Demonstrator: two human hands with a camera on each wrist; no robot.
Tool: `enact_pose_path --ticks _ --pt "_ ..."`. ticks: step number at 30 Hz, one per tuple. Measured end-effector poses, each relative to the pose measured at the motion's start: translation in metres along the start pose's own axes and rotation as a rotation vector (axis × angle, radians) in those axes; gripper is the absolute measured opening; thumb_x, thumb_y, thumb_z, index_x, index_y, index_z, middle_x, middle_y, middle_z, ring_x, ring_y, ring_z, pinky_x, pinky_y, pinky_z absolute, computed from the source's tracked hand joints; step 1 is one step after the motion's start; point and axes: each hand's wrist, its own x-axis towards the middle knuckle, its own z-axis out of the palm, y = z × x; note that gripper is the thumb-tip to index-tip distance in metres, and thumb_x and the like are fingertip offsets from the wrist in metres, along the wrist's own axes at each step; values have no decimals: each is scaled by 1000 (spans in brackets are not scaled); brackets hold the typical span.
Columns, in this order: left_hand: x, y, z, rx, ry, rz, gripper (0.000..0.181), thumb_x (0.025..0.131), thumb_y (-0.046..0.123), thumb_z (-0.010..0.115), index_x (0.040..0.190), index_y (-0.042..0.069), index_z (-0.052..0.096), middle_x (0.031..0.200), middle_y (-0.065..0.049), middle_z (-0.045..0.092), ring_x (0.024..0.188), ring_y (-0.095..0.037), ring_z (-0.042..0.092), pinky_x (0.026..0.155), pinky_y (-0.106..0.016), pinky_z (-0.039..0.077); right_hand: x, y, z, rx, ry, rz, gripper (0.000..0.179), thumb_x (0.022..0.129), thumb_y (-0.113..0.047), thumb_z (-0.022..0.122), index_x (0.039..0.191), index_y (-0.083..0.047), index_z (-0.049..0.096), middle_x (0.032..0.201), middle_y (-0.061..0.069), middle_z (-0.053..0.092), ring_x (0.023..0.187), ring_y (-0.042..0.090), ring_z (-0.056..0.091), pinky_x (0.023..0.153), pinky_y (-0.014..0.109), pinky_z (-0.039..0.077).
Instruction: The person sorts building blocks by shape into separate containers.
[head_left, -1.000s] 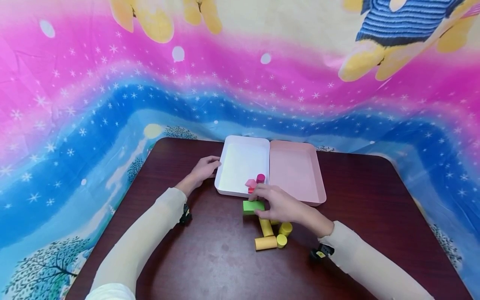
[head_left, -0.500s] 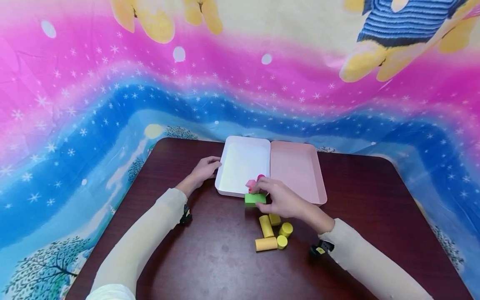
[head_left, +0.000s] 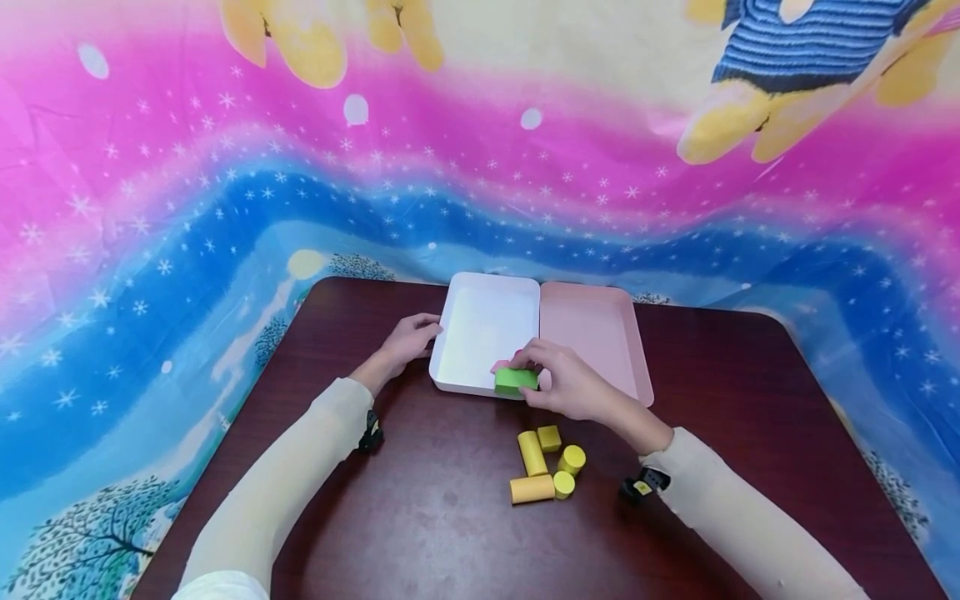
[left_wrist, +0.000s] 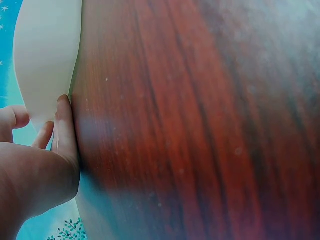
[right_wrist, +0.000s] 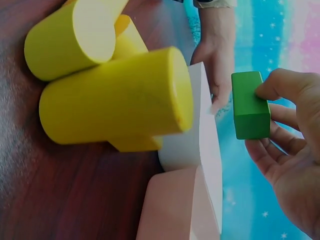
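In my right hand (head_left: 566, 382) I hold a green rectangular block (right_wrist: 250, 105), pinched between thumb and fingers. It hangs over the near right edge of the white tray (head_left: 480, 333). Behind it, pink pieces (head_left: 498, 365) in the tray's near corner are mostly covered by the block and fingers. My left hand (head_left: 411, 340) rests beside the tray's left wall, its fingertips touching the side; the left wrist view shows these fingers (left_wrist: 64, 125) extended along the wall.
A pink tray (head_left: 592, 333) stands against the white one on the right. On the dark wooden table (head_left: 420, 517), nearer me, lie several yellow blocks: a cube (head_left: 549, 438), long cylinders (head_left: 532, 489) and short cylinders (head_left: 572, 459). A patterned cloth (head_left: 450, 167) hangs behind.
My right hand has carried the green block forward, from above the yellow blocks to the white tray's near edge, uncovering the yellow cube. The left hand has stayed in place.
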Motion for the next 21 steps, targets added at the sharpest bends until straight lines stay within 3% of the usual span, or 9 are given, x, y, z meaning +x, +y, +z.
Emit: enact_pose_path --ticks 5,13,21 --pt "0 1 0 -1 -2 3 46 110 24 55 153 7 53 144 -15 59 129 -29 62 105 -47 56 1 7 -5 12 14 18 30 89 -6 82 118 -7 73 115 2 69 101 19 67 89 46 60" --pt "0 0 0 -10 2 7 46 110 23 55 153 6 53 145 -15 59 129 -30 62 106 -48 55 4 17 -9 12 17 92 30 90 -8 82 118 -9 74 114 -1 67 100 16 66 91 42 60" --pt "2 -1 -1 2 6 -5 45 110 24 56 152 7 54 142 -14 60 125 -29 64 104 -47 56 11 24 -10 47 37 125 28 90 -7 81 117 -7 73 111 2 66 98 20 67 91 49 61"
